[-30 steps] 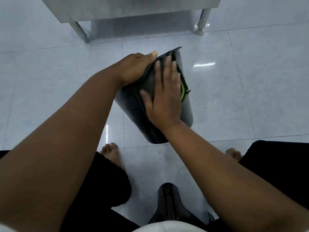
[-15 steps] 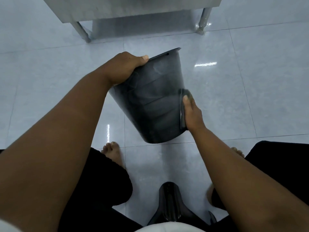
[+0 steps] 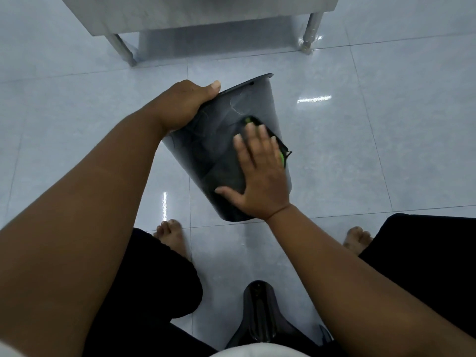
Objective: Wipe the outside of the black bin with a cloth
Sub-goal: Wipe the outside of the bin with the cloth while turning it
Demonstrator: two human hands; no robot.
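The black bin [image 3: 213, 148] is tilted above the tiled floor, its rim pointing away from me and its base toward my knees. My left hand [image 3: 184, 104] grips the rim at the upper left, thumb on top. A dark cloth with a green edge [image 3: 279, 148] lies flat on the bin's near side. My right hand [image 3: 260, 173] presses on it with fingers straight and spread, covering most of the cloth.
A steel table with metal legs [image 3: 310, 34] stands on the floor just beyond the bin. My bare feet [image 3: 171, 234] and black trouser legs frame the bin below. A black saddle-shaped seat [image 3: 258, 307] sits between my knees.
My right hand with the cloth has come back from the bin's right edge onto its near face, after wiping higher near the rim a second ago. My left hand keeps its hold on the rim.
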